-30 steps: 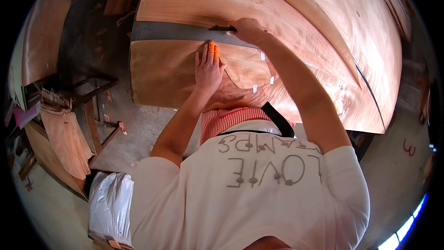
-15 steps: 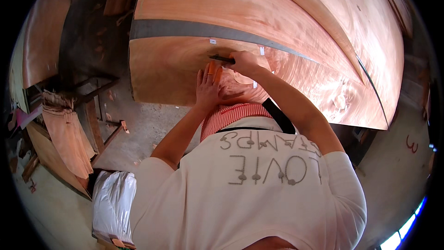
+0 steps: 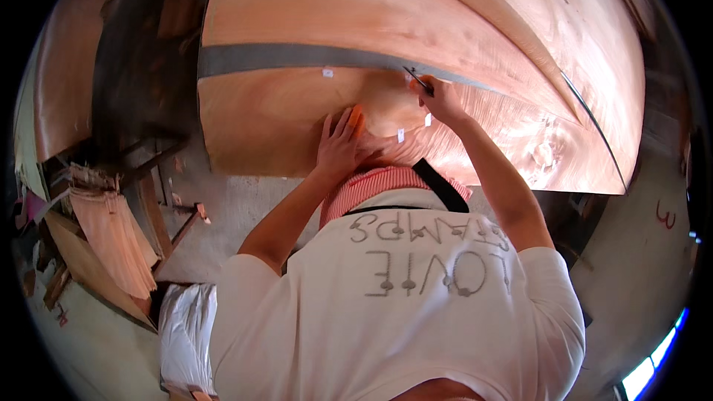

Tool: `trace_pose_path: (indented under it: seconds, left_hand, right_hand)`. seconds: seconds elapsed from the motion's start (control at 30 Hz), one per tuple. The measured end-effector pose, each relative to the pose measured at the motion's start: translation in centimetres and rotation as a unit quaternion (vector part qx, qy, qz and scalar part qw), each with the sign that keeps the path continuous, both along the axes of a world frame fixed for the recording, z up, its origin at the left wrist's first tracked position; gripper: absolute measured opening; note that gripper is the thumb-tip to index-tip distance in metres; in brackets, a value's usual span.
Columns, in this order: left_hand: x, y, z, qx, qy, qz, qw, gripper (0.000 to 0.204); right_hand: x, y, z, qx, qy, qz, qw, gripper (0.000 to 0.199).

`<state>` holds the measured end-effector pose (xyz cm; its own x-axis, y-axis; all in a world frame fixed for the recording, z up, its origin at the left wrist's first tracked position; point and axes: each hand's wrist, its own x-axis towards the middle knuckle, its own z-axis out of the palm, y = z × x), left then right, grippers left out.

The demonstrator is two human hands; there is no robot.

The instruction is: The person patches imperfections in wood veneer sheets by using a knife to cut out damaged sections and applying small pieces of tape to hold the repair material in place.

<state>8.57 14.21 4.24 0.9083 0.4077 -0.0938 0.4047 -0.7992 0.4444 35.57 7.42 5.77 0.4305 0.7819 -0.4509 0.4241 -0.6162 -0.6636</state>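
My left hand (image 3: pixel 339 147) lies flat on a thin reddish-brown wood veneer sheet (image 3: pixel 260 122), its fingers stretched out. Orange covers show on some of its fingertips. Farther right, my right hand (image 3: pixel 444 101) is closed round a slim dark knife (image 3: pixel 420 82), whose tip points up and left near the sheet's far edge. An orange cover also shows on a finger of this hand. Small white tabs, such as a tab (image 3: pixel 327 73) and another tab (image 3: pixel 401 136), sit on the veneer. Whether the knife touches the wood is hard to tell.
Beyond a grey strip (image 3: pixel 275 57) lie larger veneer sheets (image 3: pixel 334 4), one with a curled edge. At left, a bundle of veneer strips (image 3: pixel 111 230) rests by a wooden frame (image 3: pixel 174 226). A plastic-wrapped stack (image 3: pixel 189 334) stands near my left side.
My right hand has moved right and slightly away from me, carrying the knife from near my left fingers toward the right-hand tabs. My left hand stays on the sheet. The view has shifted slightly.
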Motion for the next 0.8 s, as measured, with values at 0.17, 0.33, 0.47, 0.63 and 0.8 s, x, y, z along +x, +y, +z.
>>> trace_pose_path:
  seconds: [0.17,0.33,0.47,0.63,0.8]
  left_hand:
    - [0.8,2.2,4.0,-0.065,-0.026,0.003,0.998,0.047]
    - [2.8,4.3,7.2,-0.14,-0.048,0.07,0.987,0.034]
    - [3.7,4.1,6.5,-0.252,0.077,-0.006,0.965,0.028]
    - [6.0,4.3,8.1,-0.27,0.029,-0.041,0.962,0.027]
    - [11.5,9.3,8.8,-0.245,-0.033,0.061,0.967,0.03]
  right_hand:
    - [5.9,-2.3,4.2,0.023,-0.003,-0.091,0.996,0.024]
    - [18.3,-3.7,2.8,0.15,-0.052,-0.216,0.963,0.026]
    - [26.8,-0.9,3.4,0.14,-0.082,-0.375,0.913,0.031]
    - [32.5,-1.3,0.2,0.039,-0.177,-0.204,0.962,0.034]
    - [26.5,-1.3,4.6,0.085,-0.137,-0.146,0.976,0.028]
